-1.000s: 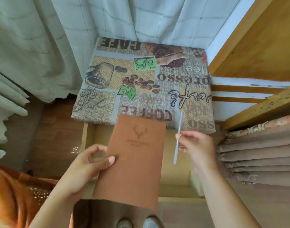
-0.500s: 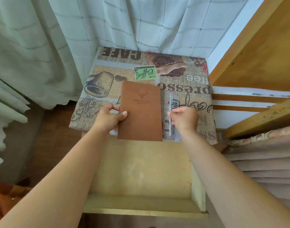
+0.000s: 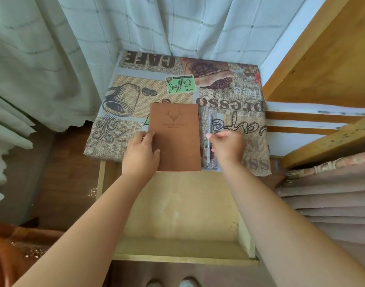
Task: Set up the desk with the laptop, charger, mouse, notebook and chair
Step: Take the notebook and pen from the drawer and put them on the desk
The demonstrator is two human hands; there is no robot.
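Brown notebook (image 3: 175,137) lies flat on the coffee-print table (image 3: 136,100), frame centre. Left hand (image 3: 141,155) rests on its left edge; right hand (image 3: 227,148) touches a pen (image 3: 208,129) just beside it.

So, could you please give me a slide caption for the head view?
Left hand steadies a brown notebook on the coffee-print desk cover; right hand at pen.

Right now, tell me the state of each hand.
Left hand: open, flat on the notebook.
Right hand: fingers curled at the pen; grip cannot be told.
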